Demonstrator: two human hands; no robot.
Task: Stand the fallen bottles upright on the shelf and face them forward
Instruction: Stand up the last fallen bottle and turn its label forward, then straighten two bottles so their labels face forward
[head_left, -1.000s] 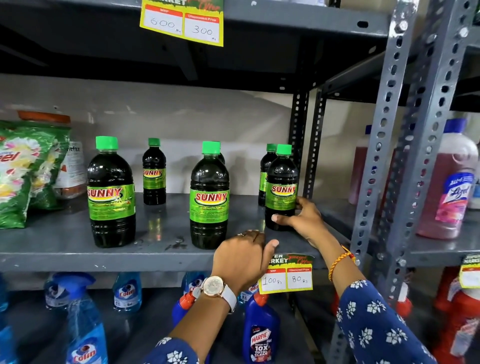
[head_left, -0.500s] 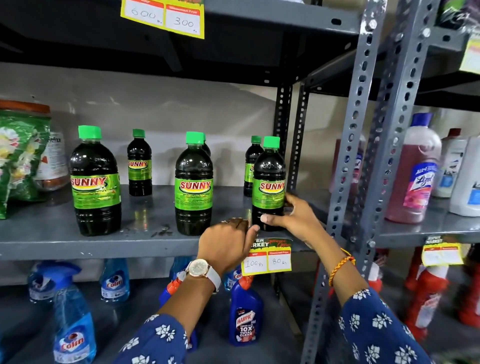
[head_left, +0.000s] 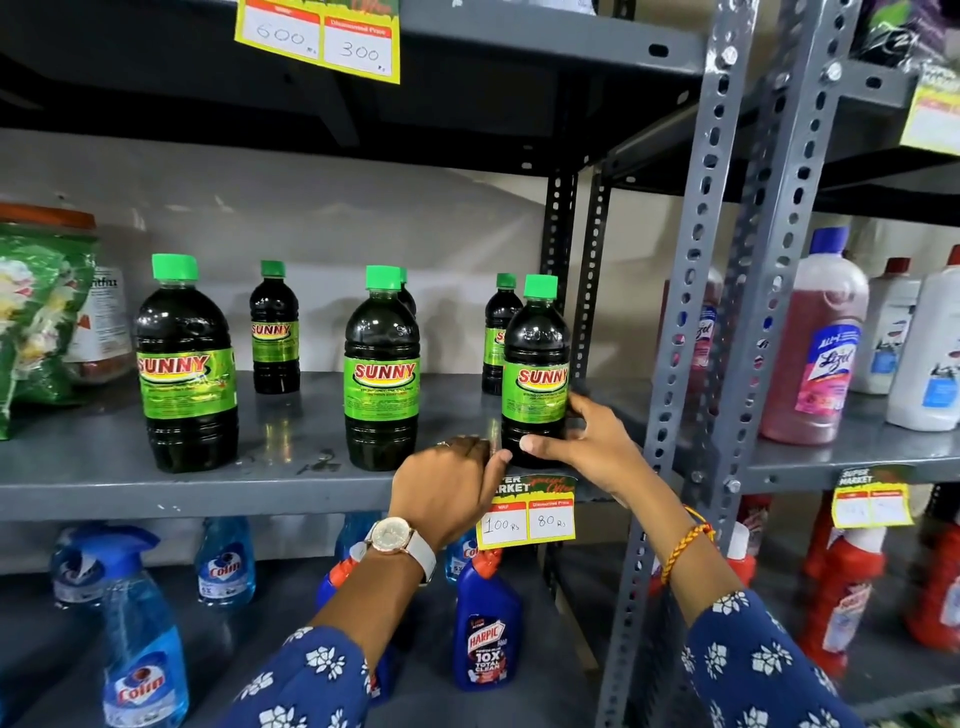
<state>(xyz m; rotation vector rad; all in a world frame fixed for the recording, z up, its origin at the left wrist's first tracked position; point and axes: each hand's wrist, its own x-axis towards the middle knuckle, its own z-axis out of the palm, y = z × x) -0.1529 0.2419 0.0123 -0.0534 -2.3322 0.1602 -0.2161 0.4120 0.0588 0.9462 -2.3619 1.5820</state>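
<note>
Dark SUNNY bottles with green caps stand upright on the grey shelf (head_left: 104, 488). The front right bottle (head_left: 535, 364) has its label facing forward, and my right hand (head_left: 582, 441) grips its base, thumb in front and fingers behind. My left hand (head_left: 447, 483), fingers curled, rests on the shelf edge just left of that bottle, its thumb tip by the base. The front middle bottle (head_left: 382, 374) and front left bottle (head_left: 184, 364) also face forward. Smaller-looking bottles (head_left: 274, 327) (head_left: 496, 332) stand at the back.
A green detergent bag (head_left: 36, 322) and a jar (head_left: 101, 317) sit at the left. Perforated grey uprights (head_left: 680, 364) stand right of my right hand. Pink Lizol bottles (head_left: 826, 338) fill the neighbouring shelf. Colin sprays (head_left: 140, 649) and a Harpic bottle (head_left: 485, 634) stand below. A price tag (head_left: 524, 519) hangs under my hands.
My right hand has wrapped closer around the base of the front right bottle. My left hand stays at the shelf edge. The view has shifted right.
</note>
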